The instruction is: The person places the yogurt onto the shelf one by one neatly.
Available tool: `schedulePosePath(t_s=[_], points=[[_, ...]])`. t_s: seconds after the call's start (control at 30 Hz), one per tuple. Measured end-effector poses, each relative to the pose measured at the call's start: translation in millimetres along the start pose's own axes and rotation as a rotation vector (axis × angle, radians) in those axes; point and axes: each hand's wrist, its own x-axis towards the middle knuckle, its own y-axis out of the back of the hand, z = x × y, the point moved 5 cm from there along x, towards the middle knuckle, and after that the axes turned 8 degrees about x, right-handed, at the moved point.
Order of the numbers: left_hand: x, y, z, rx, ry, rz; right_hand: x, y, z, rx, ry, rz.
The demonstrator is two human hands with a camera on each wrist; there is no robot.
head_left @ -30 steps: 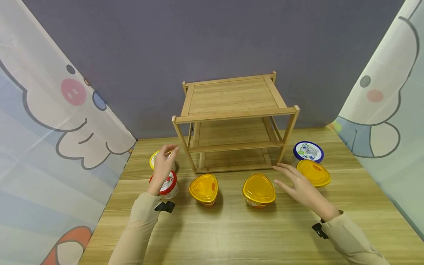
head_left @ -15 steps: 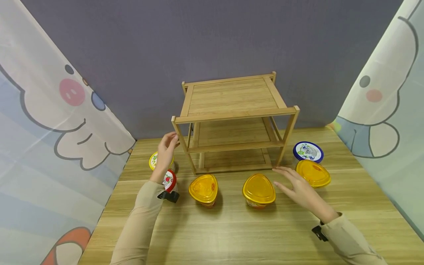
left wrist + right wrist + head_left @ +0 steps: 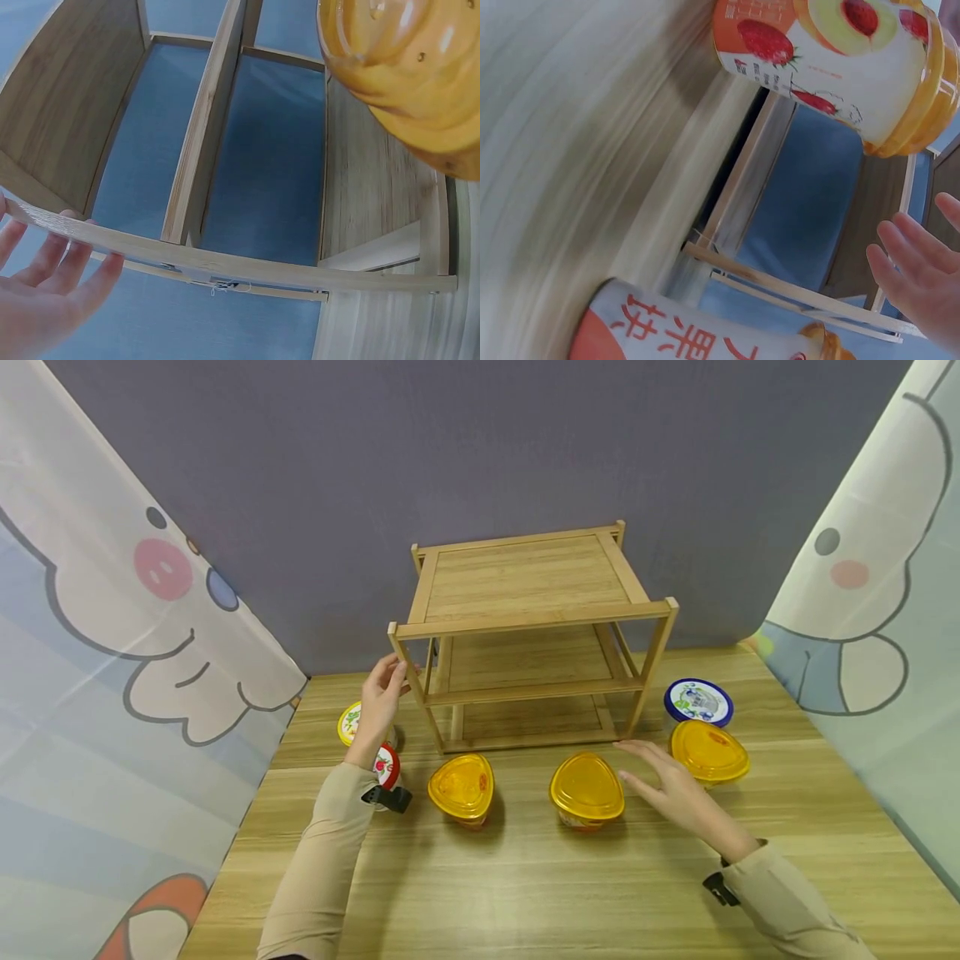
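Observation:
A three-tier wooden shelf [image 3: 528,578] stands at the back middle of the table. My left hand [image 3: 377,703] is at its left front post, thumb in front. In the left wrist view, the left hand's fingers [image 3: 73,262] reach around that post and grip it. My right hand [image 3: 678,792] holds nothing, its fingers extended and spread beside the shelf's right front foot. It lies between a yellow triangular-lidded tub [image 3: 587,787] and another yellow-lidded tub [image 3: 708,752]. In the right wrist view, the nearer tub [image 3: 832,67] shows printed fruit.
Another yellow-lidded tub [image 3: 461,787] stands before the shelf's left front. Under the left forearm are a red-lidded tub [image 3: 386,766] and a yellow-rimmed round tub [image 3: 348,723], both partly hidden. A blue-rimmed tub [image 3: 698,702] sits at the right. A grey wall [image 3: 517,443] rises behind.
My left hand has moved forward and slightly right, from above the round tubs to the shelf's left post. The right hand has hardly moved. The shelf and tubs have stayed in place.

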Motion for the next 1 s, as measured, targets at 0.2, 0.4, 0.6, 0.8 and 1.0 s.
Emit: schedulePosePath(t_s=[0.2, 0.4, 0.6, 0.8, 1.0], points=[[-1.5, -2.0, 7.4, 0.024, 0.011, -0.05, 2.0, -8.6, -1.5, 0.032, 0.021, -0.019], [0.0, -2.3, 7.0, 0.021, 0.023, -0.076, 3.1, -19.7, -5.6, 0.044, 0.047, -0.062], [1.1, -3.3, 6.7, 0.007, 0.015, -0.082, 4.7, -28.7, -8.3, 0.079, 0.031, -0.101], [1.1, -3.3, 5.7, 0.015, 0.017, -0.081, 7.9, -37.9, -8.2, 0.093, 0.034, -0.115], [0.4, -3.5, 5.9, 0.03, 0.008, -0.072, 8.0, -44.3, -8.6, 0.111, 0.04, -0.123]])
